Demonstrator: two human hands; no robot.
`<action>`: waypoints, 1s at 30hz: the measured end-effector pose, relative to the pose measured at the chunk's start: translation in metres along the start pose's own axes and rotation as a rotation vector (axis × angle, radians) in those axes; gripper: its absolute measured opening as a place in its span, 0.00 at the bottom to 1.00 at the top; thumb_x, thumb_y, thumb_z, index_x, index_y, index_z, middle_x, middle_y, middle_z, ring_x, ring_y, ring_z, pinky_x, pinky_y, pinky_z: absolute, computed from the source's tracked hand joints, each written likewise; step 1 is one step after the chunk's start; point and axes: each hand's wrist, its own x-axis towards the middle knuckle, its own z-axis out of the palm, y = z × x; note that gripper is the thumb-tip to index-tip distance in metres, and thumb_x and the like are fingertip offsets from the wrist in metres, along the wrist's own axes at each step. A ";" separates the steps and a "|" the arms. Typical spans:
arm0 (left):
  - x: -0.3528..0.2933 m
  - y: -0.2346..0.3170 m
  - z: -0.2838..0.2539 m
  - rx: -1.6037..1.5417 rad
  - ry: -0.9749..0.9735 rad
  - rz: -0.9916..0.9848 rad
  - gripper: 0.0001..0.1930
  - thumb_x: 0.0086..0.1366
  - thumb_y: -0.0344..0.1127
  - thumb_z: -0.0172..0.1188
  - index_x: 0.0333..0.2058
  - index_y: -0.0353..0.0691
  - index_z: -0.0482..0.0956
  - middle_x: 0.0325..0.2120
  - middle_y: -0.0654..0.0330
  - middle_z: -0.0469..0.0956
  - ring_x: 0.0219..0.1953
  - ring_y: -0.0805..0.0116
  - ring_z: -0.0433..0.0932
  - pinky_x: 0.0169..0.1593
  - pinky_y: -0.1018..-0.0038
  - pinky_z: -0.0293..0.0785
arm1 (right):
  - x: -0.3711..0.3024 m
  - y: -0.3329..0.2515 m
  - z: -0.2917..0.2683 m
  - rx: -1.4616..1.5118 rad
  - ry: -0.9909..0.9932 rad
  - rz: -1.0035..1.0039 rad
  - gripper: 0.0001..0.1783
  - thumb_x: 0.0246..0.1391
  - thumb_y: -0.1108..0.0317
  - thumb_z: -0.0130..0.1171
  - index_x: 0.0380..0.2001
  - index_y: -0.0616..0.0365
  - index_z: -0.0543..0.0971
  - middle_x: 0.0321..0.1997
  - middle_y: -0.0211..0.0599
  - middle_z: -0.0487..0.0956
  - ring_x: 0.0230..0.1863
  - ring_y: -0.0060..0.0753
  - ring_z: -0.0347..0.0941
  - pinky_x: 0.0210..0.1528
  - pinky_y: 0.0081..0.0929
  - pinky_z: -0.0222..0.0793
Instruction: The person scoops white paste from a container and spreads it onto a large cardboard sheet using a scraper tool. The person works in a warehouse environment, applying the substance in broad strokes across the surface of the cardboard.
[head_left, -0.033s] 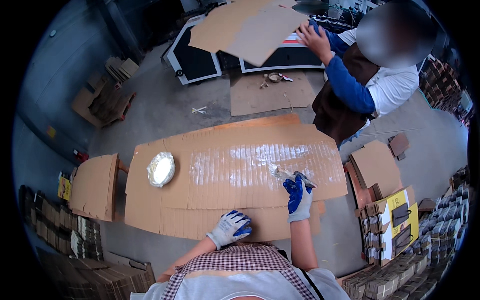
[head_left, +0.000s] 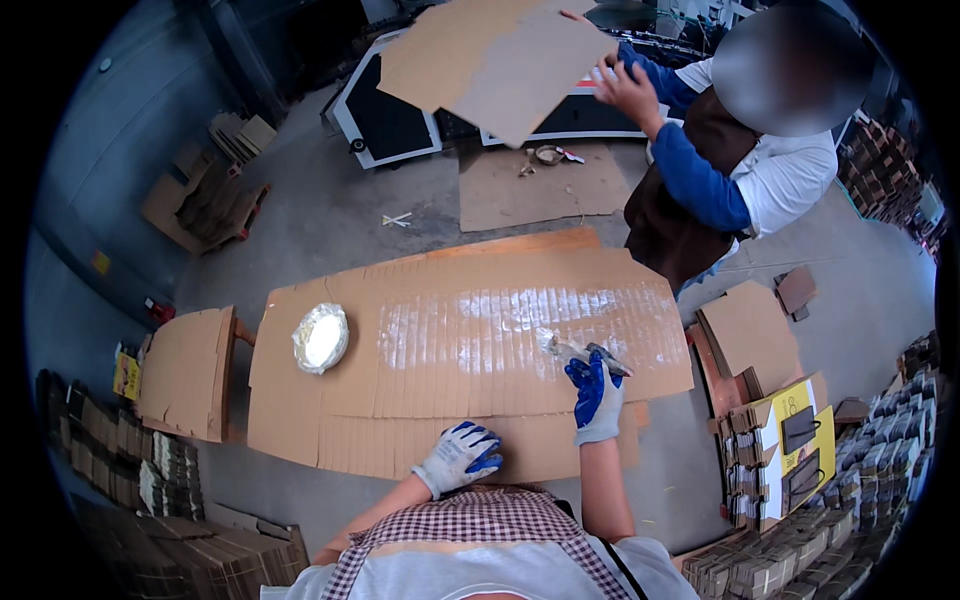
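Observation:
My right hand, in a white glove with blue coating, grips the dark handle of a brush. The brush's pale, glue-coated head rests on or just over overlapping cardboard sheets, which carry wet white streaks across the middle and right. At the table's near edge, my gloved left hand lies on the cardboard with its fingers loosely bent and apart, holding nothing. To the left on the same sheets stands a round bowl, lined with clear plastic and filled with white paste.
Across the table, a co-worker handles a large cardboard sheet in the air. A side table with cardboard stands left. On the right are cardboard sheets and yellow printed cartons. Stacked bundles line the right edge.
The co-worker's cardboard sheet has tilted, its near corner dropping lower, and the co-worker's hands have shifted apart. My hands and the brush stay almost in place.

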 end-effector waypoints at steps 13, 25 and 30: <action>-0.016 -0.003 -0.004 -0.038 -0.011 -0.040 0.18 0.64 0.49 0.62 0.45 0.42 0.81 0.44 0.54 0.80 0.48 0.53 0.77 0.55 0.58 0.70 | -0.014 0.012 0.000 -0.008 -0.037 -0.010 0.17 0.64 0.68 0.57 0.54 0.63 0.74 0.46 0.39 0.79 0.41 0.35 0.80 0.43 0.34 0.81; 0.008 -0.025 -0.027 0.105 0.104 0.017 0.22 0.63 0.50 0.61 0.49 0.42 0.79 0.47 0.55 0.78 0.50 0.54 0.75 0.57 0.56 0.68 | -0.027 0.011 0.009 -0.026 0.022 -0.029 0.17 0.65 0.67 0.56 0.54 0.64 0.74 0.44 0.41 0.79 0.40 0.35 0.80 0.43 0.32 0.81; 0.020 -0.031 -0.030 0.070 0.069 -0.013 0.22 0.63 0.50 0.61 0.49 0.43 0.79 0.46 0.56 0.78 0.50 0.54 0.75 0.57 0.57 0.68 | -0.027 0.008 0.005 -0.044 0.060 -0.038 0.16 0.65 0.68 0.56 0.53 0.64 0.74 0.43 0.40 0.80 0.38 0.34 0.80 0.42 0.32 0.80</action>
